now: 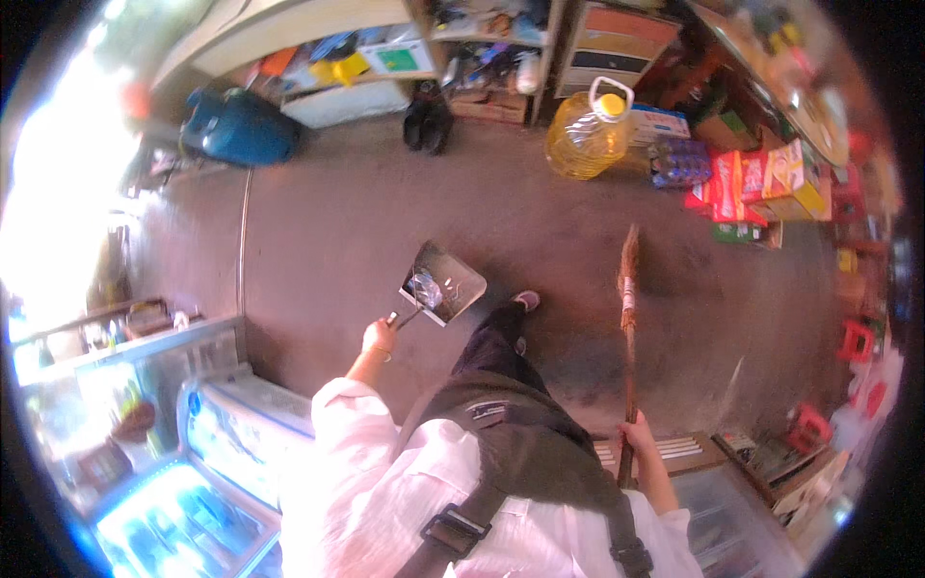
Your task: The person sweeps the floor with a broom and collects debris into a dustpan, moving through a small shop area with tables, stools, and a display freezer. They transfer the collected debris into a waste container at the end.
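My left hand [379,339] grips the handle of a dustpan [462,278], held in front of me over the brown floor. Inside the pan lie a crumpled piece of clear plastic [425,289] and small bits of litter. On the other side, my right hand [637,433] is closed around the stick of a straw broom [629,289]. The broom's bristles point away from me, and a pale band wraps their base. Whether the bristles touch the floor I cannot tell. One shoe [529,299] of mine shows between the two tools.
Along the far shelves stand a blue gas cylinder [246,130], dark boots [428,119] and a large jug of yellow oil [589,137]. Packed bottles [679,162] and red packages [737,184] sit at the right. Glass-topped freezers [188,513] flank my left; red stools [809,428] stand far right.
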